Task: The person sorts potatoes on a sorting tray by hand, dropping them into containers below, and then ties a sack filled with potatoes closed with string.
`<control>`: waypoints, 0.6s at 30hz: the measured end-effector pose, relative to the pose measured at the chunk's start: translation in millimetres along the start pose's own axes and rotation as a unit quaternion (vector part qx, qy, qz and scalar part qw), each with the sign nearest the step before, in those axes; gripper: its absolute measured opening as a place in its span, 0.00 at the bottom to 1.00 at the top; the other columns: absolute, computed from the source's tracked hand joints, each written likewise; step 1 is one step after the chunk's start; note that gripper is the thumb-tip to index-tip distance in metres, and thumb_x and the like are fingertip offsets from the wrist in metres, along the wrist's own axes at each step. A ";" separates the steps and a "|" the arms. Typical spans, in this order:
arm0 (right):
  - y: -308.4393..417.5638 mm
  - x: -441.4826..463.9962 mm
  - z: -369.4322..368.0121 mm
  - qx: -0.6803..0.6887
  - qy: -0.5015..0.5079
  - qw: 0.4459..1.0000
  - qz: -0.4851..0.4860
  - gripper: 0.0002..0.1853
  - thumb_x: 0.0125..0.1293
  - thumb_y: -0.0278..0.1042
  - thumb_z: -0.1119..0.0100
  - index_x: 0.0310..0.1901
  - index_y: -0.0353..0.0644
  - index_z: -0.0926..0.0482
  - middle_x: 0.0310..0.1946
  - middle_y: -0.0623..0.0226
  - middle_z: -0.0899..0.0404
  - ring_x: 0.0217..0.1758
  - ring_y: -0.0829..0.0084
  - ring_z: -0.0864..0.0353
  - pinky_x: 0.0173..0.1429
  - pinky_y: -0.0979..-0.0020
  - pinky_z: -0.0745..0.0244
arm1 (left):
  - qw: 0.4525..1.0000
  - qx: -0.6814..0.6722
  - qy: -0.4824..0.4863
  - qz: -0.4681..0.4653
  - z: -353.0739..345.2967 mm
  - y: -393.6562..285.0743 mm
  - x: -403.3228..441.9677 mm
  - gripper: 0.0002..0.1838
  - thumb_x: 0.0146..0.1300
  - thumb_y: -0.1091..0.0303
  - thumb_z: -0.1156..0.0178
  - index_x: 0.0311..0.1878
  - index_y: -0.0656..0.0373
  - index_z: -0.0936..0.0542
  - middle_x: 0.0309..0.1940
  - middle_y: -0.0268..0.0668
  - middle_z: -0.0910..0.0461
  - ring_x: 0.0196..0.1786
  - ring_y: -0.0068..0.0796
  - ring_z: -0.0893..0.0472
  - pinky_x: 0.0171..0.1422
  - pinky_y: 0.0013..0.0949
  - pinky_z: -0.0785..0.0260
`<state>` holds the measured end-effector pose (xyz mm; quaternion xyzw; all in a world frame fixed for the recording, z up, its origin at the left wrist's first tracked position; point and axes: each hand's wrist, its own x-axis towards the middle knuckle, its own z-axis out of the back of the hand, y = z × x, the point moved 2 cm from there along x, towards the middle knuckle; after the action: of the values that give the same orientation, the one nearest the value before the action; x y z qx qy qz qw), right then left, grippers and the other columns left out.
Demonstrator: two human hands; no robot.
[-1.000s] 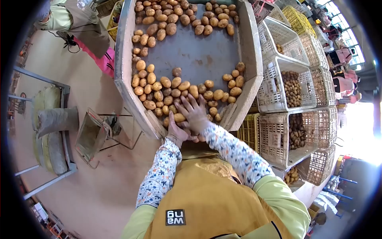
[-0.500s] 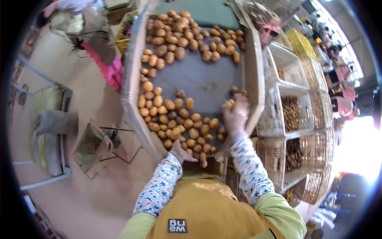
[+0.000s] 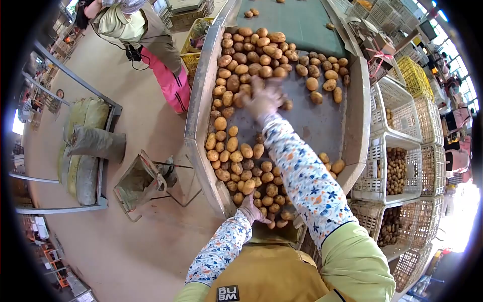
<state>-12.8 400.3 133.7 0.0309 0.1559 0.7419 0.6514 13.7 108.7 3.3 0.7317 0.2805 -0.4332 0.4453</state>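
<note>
Many brown potatoes [image 3: 240, 69] lie on the grey bed of a sorting table [image 3: 312, 123] with raised sides. My right hand [image 3: 264, 98] reaches over the bed to the upper heap, fingers spread against the potatoes there and slightly blurred. Low at the near edge, my left hand [image 3: 252, 210] rests beside the front potatoes [image 3: 271, 190], thumb and fingers apart, touching a few of them. I see nothing gripped in either hand. My right sleeve hides part of the bed and some potatoes.
A green conveyor belt [image 3: 297, 25] joins the table's far end. Stacked white crates [image 3: 395, 113], some with potatoes, line the right side. At left are a metal-framed bin [image 3: 136, 183], sacks on a rack [image 3: 95, 143] and another person's pink trouser leg [image 3: 163, 78].
My right hand has moved from the table's right side up to the far heap. The view has shifted, while my left hand stays at the near edge.
</note>
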 end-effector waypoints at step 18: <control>-128.0 -221.2 -55.4 -0.001 -0.037 0.996 0.086 0.38 0.59 0.52 0.44 0.69 0.46 0.42 0.66 0.51 0.39 0.68 0.47 0.43 0.71 0.47 0.51 | 0.992 0.091 0.087 -0.018 -4.0 8.4 -14.5 0.41 0.55 0.24 0.57 0.66 0.38 0.34 0.66 0.29 0.35 0.65 0.47 0.37 0.62 0.64 0.53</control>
<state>128.9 186.9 81.2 0.0709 0.1280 0.7935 0.5908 15.2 108.2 20.4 0.7988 0.2904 -0.3997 0.3433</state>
